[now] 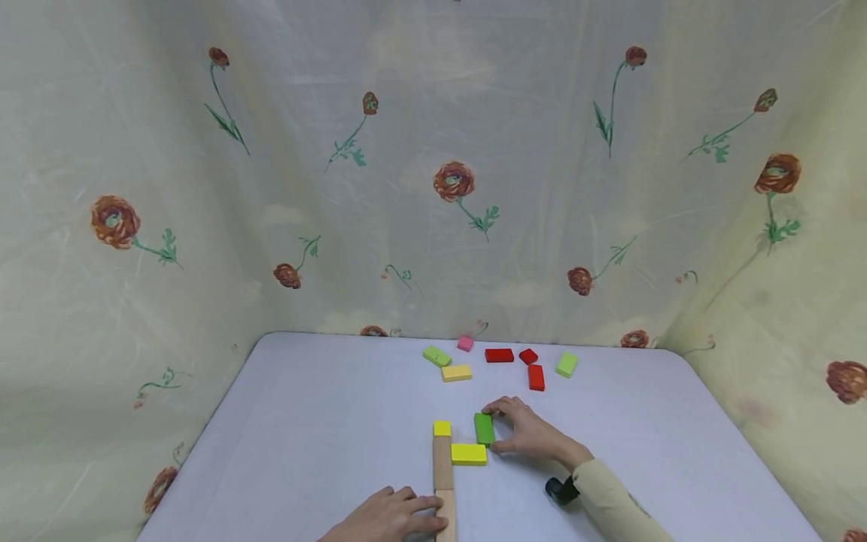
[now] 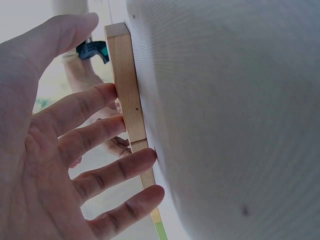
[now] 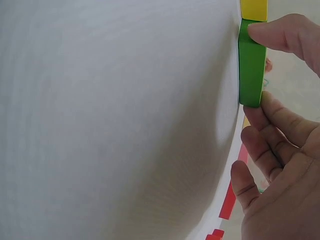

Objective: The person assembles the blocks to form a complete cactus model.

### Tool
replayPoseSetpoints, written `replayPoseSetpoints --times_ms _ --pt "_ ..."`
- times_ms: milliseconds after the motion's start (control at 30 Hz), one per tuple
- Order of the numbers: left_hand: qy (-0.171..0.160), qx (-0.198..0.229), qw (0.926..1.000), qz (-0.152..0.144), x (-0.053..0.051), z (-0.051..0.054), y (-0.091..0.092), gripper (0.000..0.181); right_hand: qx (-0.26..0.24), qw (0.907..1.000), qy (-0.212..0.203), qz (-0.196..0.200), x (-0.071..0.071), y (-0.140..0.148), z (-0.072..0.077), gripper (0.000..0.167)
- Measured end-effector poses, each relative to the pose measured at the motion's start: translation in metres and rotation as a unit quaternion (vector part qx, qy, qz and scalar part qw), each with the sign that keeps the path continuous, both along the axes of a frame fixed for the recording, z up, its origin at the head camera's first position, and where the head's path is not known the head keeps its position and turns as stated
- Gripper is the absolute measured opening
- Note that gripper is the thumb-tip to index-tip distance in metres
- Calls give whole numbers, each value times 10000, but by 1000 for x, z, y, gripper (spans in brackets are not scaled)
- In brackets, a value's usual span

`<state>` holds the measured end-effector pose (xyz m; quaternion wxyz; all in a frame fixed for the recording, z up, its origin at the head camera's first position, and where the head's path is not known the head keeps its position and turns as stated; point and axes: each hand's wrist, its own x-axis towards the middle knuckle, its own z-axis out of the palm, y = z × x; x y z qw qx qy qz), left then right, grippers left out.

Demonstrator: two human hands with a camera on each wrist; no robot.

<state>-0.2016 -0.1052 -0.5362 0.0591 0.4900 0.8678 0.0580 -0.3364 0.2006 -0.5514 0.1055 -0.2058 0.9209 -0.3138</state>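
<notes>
My right hand (image 1: 531, 435) pinches a green block (image 1: 484, 429) by its two ends, thumb on the near end and fingertips on the far one. In the right wrist view, the thumb presses that green block (image 3: 252, 62) beside the yellow one (image 3: 254, 9). A long yellow block (image 1: 469, 455) lies crosswise against a row made of a near wooden block (image 1: 450, 512), a farther wooden block (image 1: 442, 463) and a small yellow block (image 1: 442, 428). My left hand (image 1: 389, 516), fingers spread, touches the row's left side; the left wrist view shows its fingertips along the wooden blocks (image 2: 126, 75).
Toward the table's back lie a pale green block (image 1: 436, 356), a light yellow block (image 1: 457, 373), a pink block (image 1: 465, 343), several red blocks (image 1: 499, 355) and another pale green block (image 1: 567, 365). A black object (image 1: 561, 491) is by the right sleeve. Flowered cloth (image 1: 420, 248) surrounds the table.
</notes>
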Motion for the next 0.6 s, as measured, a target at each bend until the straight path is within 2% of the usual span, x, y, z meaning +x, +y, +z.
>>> replayPoseSetpoints --times_ms 300,600 --pt "206 125 9996 -151 -1 -2 -1 50 20 10000 28 15 1 1 -1 61" --pt "-40 -90 9999 66 0 0 3 51 -509 9981 -4 -355 1 12 12 61"
